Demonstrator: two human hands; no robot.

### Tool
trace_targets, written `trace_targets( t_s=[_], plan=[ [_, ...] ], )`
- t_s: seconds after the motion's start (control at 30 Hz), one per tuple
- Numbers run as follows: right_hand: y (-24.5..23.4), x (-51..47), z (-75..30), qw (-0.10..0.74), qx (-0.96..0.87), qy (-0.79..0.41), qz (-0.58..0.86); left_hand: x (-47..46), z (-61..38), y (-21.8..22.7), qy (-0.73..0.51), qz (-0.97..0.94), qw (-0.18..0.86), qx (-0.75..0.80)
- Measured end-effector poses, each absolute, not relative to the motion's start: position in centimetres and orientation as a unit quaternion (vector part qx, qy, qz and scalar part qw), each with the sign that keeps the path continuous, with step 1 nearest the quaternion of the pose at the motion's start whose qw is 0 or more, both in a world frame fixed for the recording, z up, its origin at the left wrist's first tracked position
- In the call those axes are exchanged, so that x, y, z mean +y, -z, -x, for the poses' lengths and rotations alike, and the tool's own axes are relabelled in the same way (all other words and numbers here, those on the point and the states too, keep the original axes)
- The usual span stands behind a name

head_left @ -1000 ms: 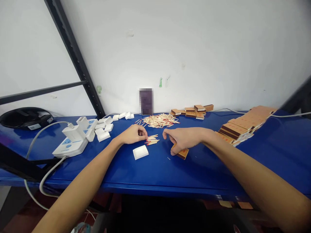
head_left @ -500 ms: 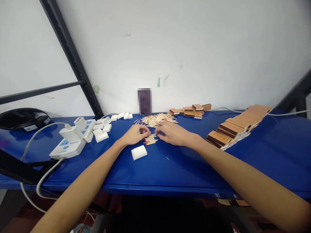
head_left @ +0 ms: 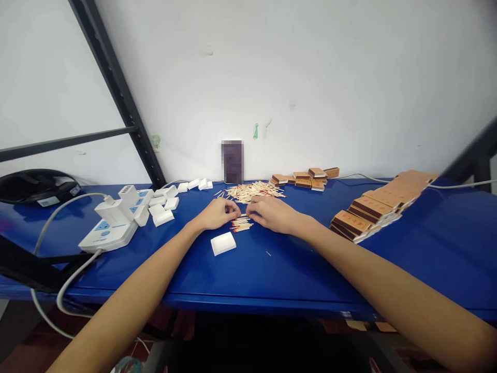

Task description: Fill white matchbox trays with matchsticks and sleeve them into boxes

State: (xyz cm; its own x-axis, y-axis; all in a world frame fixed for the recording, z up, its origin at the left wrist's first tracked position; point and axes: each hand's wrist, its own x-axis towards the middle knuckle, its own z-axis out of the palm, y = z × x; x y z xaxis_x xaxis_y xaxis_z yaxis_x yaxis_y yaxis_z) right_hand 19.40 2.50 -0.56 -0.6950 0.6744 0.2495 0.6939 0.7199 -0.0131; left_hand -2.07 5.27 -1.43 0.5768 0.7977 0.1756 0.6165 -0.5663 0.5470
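Observation:
My left hand (head_left: 220, 213) is closed, thumb and fingers curled together at the red-headed ends of a small row of matches (head_left: 241, 224). Across from it, my right hand (head_left: 269, 213) has its fingers bent and closed at the plain ends of the same matches. The fingertips partly hide the matches between the hands. Just behind the hands lies a large loose heap of matches (head_left: 256, 190). Nearer to me, a white matchbox tray (head_left: 223, 243) rests on the blue table (head_left: 295, 280); its contents do not show clearly.
More white trays (head_left: 163, 216) lie at left, beside a power strip (head_left: 108, 235) with plugged-in adapters. Matchboxes (head_left: 310, 178) are piled at the back wall, and rows of matchbox sleeves (head_left: 384, 199) lean at right. A dark pixelated panel (head_left: 233, 163) stands behind the heap.
Both hands stay at the small row of matches, with only slight finger movement, the right fingertips a little closer to the left. The whole view has shifted slightly.

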Motion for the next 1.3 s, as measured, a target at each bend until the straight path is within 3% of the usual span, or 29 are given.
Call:
trace_targets(
  t_s=[0.3, 0.53, 0.77, 0.9, 1.3],
  plan=[
    [0.3, 2.3, -19.3, 0.093, -0.921, 0.021, 0.377, 5.4, 2.4, 1.5, -0.213, -0.857, 0.225, 0.411],
    [-0.9, 1.2, -19.3, -0.006, -0.866, 0.025, 0.499, 5.1, 2.8, 1.2, -0.212, -0.863, 0.160, 0.431],
    [-1.2, 1.5, -19.4, 0.054, -0.878, 0.060, 0.472, 4.7, 3.3, 0.5, -0.159, -0.891, 0.039, 0.423],
    [-1.7, 2.0, -20.4, 0.047, -0.900, 0.013, 0.433, 4.9, 4.3, 0.0, -0.125, -0.888, -0.017, 0.442],
    [-0.7, 3.3, -19.7, 0.018, -0.891, 0.031, 0.452, 5.4, 4.7, 0.1, -0.131, -0.862, -0.006, 0.490]
  ],
)
